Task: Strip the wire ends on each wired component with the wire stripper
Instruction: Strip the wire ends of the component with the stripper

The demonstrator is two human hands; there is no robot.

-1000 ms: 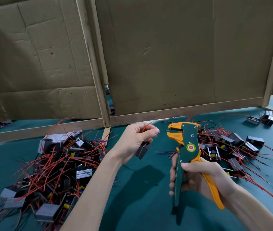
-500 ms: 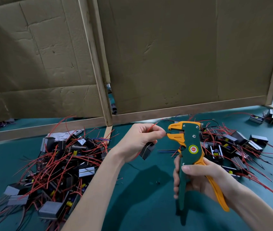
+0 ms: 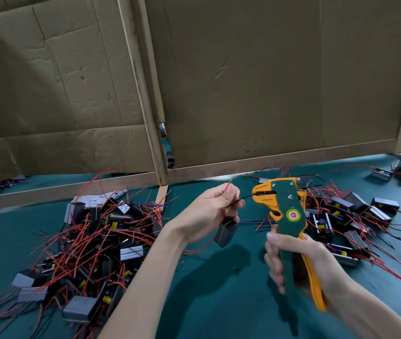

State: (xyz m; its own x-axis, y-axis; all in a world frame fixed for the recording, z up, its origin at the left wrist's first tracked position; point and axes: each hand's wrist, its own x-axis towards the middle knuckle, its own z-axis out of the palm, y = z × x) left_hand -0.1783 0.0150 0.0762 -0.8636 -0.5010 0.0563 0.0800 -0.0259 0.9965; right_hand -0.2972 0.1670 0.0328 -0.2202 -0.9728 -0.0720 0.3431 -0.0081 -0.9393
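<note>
— Why that hold?
— My left hand pinches the black wire just left of the wire stripper, to feed its end into the jaws. The component dangles lower-left. My right hand grips the stripper lower down, set to squeeze.

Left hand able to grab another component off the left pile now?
Probably not: left hand holds a component and pinches its black wire at the wire stripper. Path to the pile looks open.

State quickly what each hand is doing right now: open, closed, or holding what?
Left hand: closed, pinching the black wire of a wired component.
Right hand: closed, gripping the wire stripper by its handles.
</note>
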